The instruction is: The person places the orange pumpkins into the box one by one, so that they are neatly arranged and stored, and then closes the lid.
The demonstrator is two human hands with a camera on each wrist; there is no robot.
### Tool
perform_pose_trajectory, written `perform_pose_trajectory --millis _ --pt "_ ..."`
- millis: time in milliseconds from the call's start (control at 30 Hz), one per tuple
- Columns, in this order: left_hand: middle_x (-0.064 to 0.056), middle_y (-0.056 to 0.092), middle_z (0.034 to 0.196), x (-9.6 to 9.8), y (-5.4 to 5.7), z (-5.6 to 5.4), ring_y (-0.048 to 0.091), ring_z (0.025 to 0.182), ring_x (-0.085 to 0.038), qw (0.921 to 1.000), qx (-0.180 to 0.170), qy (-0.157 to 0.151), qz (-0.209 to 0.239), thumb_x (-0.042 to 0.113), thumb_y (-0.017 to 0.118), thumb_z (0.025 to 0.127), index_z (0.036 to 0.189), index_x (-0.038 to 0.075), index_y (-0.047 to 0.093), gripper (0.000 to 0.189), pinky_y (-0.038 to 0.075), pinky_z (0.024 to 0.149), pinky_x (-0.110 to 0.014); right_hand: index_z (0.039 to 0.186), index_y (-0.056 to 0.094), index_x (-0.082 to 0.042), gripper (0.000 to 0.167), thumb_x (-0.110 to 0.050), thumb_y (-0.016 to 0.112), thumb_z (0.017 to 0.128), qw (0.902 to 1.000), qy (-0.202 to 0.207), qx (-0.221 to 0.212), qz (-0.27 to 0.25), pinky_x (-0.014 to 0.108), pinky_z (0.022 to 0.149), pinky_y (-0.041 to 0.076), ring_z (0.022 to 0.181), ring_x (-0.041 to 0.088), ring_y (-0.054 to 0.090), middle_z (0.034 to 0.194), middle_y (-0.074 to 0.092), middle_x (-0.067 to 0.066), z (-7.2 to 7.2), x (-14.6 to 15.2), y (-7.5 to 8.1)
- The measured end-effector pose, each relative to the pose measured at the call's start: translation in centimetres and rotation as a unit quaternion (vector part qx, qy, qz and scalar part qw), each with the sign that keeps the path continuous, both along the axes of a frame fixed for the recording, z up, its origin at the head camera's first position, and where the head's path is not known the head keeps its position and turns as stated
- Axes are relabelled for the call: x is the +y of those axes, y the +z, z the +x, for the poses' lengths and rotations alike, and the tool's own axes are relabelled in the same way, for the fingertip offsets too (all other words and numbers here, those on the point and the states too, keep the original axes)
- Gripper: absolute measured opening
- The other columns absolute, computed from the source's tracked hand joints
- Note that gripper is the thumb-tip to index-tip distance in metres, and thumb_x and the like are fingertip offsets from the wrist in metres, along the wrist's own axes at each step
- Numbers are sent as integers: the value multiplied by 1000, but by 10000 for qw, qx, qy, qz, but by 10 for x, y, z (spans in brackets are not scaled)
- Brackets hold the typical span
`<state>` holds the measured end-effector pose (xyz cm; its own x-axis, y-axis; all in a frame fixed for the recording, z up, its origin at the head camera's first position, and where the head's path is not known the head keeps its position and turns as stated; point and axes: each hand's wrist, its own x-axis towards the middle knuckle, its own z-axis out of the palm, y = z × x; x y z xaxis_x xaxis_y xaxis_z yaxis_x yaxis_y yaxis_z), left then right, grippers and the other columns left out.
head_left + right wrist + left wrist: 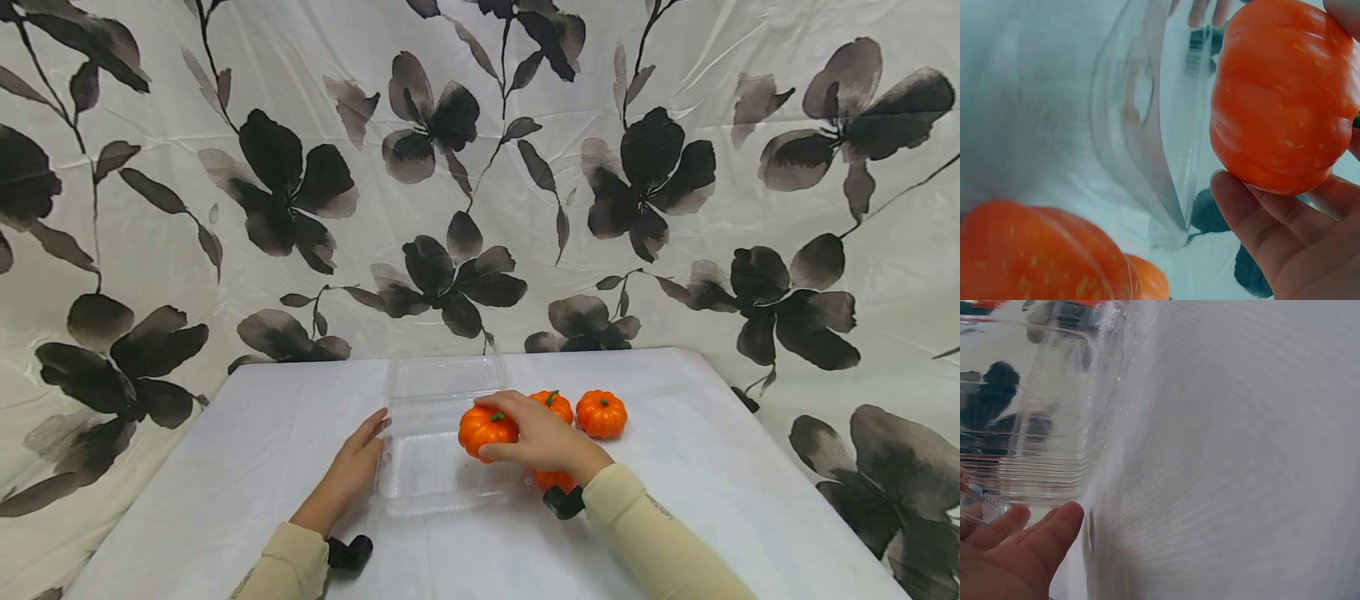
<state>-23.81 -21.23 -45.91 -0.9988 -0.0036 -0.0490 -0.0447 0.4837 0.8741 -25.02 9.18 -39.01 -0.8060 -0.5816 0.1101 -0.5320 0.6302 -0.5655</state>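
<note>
My right hand (543, 437) grips a small orange pumpkin (486, 433) with a green stem, thumb on the near side and fingers over the far side. The pumpkin is over the right part of a clear plastic clamshell container (420, 471), whose lid (446, 379) lies folded back at the far side. In the right wrist view, the held pumpkin (1282, 100) is beside the container's see-through wall. My left hand (354, 467) rests against the container's left side. The left wrist view shows its fingers (1060, 534) fairly straight at the ridged plastic wall.
Three more orange pumpkins are right of the container: one at the right (602, 414), one behind my right hand (551, 402), and one (553, 480) partly covered by the right wrist. A white cloth covers the table (712, 500). Behind hangs a floral curtain (525, 208).
</note>
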Motion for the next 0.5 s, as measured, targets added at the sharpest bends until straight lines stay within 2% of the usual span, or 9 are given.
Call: perform_pose_trajectory --millis 400,500 --pt "-19 30 157 -1 0 -2 25 145 -40 9998 -37 -21 174 17 33 100 154 13 21 56 26 115 -59 142 46 -30 68 -52 68 82 9998 190 99 -63 43 107 43 131 18 47 145 46 -6 2 -19 -2" --pt "-21 30 156 -1 -1 -1 28 144 -42 9998 -23 -20 197 17 34 100 154 13 21 56 28 114 -60 141 46 -32 66 -52 68 82 9997 212 127 -37 40 107 43 131 16 47 144 47 -8 3 -23 -4"
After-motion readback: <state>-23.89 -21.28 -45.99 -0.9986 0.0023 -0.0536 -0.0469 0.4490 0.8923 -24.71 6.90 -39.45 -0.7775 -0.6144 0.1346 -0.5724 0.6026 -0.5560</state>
